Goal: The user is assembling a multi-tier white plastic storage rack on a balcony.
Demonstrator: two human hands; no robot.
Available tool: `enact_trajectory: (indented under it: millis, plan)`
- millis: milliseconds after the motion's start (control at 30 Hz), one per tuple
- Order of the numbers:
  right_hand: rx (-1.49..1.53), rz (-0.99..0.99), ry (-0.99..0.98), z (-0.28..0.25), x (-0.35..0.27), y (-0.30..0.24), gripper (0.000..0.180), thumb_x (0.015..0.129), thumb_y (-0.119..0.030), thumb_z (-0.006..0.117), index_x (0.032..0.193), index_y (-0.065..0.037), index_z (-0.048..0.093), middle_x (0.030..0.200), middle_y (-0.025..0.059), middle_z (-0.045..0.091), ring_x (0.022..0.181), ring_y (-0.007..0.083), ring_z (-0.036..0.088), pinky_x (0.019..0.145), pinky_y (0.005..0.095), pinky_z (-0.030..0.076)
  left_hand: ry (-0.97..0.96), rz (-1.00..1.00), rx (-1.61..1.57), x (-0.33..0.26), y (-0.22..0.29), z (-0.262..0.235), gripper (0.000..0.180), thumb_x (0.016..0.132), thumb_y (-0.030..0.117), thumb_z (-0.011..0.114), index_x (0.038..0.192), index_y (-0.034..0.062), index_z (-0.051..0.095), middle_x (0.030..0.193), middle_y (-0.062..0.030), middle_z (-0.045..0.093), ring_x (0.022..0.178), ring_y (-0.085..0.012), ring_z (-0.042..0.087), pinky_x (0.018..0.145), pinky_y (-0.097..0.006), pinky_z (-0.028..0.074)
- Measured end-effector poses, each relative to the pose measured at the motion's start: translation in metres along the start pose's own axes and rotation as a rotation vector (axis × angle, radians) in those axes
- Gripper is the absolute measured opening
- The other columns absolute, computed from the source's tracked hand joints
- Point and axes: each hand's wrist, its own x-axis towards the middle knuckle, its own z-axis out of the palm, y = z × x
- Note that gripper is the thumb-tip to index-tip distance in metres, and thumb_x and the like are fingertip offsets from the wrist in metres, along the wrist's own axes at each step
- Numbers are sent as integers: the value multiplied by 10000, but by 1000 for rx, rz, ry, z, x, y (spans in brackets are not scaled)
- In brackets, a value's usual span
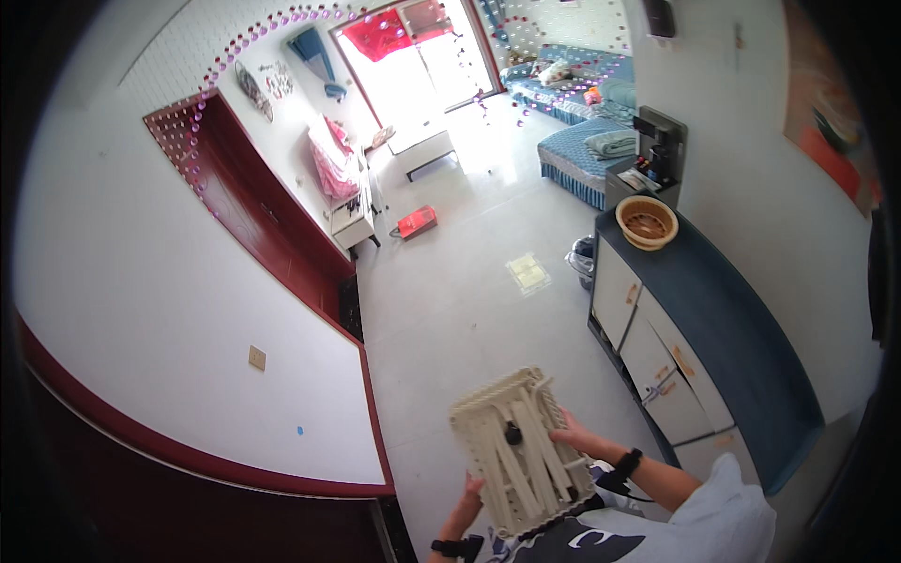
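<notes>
Head view | folded stool [521,448]: likely light, stiff plastic, ribbed underside up | left hand [472,488], right hand [572,436] grasp opposite edges | rims look safest to hold

Folding stool [521,450]: cream moulded plastic, matt, ribbed underside w/ a black plastic knob. Floor [469,281]: pale tiles, glossy, reflecting window light. Cabinet [685,347]: matt blue top, smooth white fronts. Basket [646,221]: woven, tan. Door [253,206]: dark red wood, semi-gloss. Walls: matt white paint.

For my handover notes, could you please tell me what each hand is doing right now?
Left hand: fingers gripping the cream folding stool at its near edge.
Right hand: gripping its right side.
</notes>
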Motion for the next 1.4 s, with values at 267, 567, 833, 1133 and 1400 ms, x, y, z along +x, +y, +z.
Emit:
enact_trajectory:
  millis: [267,567,833,1133,1400]
  plan:
    - [-146,112,-167,2,282,-100,994,798,-402,643,1466,70,77,1452,279,265,1364,344,279,1129,359,234,91,-175,-394,169,194,-87,641,927,411,452,1419,15,340,1419,-128,408,1284,-246,382,1105,-349,272]
    - [-104,192,71,-59,553,-144,860,805,-325,639,1429,55,186,1390,236,376,1299,286,379,1089,370,303,-168,-46,-210,498,328,-216,766,901,482,486,1477,49,226,1451,-104,367,1312,-235,359,1080,-359,297]
    - [161,96,361,-120,715,-210,826,819,-285,625,1428,63,189,1324,193,457,1214,280,468,1034,348,376,-589,-244,93,770,476,-275,914,864,631,477,1518,119,96,1510,-124,251,1385,-278,230,1053,-530,279]
    - [89,72,325,-245,1024,-303,810,820,-271,622,1428,72,211,1320,202,469,1219,278,476,1036,357,381,-408,-212,-180,1027,562,-314,802,917,549,444,1506,60,206,1468,-102,366,1339,-208,326,1100,-358,267]
    - [-16,64,153,-322,1255,-394,828,831,-305,651,1458,17,217,1394,181,413,1299,244,387,1100,346,294,-250,-254,-351,1238,606,-375,812,872,551,485,1485,78,241,1405,-97,433,1281,-227,429,1039,-373,369]
